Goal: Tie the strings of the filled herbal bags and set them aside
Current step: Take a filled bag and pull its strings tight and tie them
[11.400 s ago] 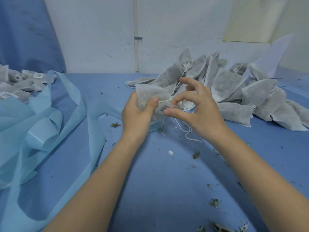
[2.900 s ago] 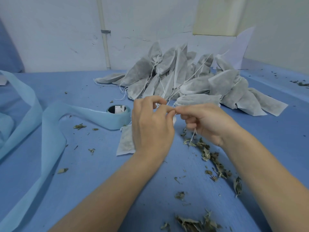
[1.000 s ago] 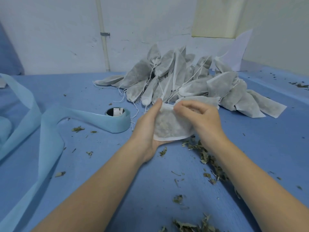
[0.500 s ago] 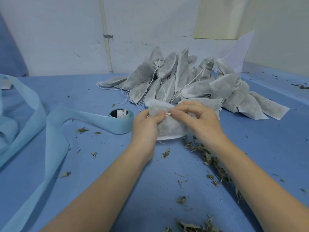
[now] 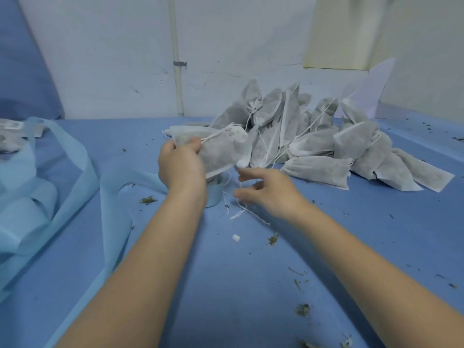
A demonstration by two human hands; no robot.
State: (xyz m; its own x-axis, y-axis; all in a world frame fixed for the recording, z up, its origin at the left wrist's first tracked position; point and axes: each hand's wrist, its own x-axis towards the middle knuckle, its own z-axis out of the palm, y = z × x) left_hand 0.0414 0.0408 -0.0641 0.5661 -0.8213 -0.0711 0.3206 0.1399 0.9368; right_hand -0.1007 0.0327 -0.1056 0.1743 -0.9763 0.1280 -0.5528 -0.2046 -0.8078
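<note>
Herbal bag (image 5: 223, 151) is gripped above the blue table (image 5: 226, 285) by the left hand (image 5: 182, 164), fingers curled round its left end. At four o'clock of it, the right hand (image 5: 270, 190) is held loosely spread, white strings (image 5: 241, 209) dangling beside its fingers. At two o'clock, a pile of filled bags (image 5: 321, 144) is heaped.

Grey-white herbal bags (image 5: 316, 169) with white strings (image 5: 241, 212), blue table cover (image 5: 226, 285), pale blue ribbon (image 5: 75, 167).
</note>
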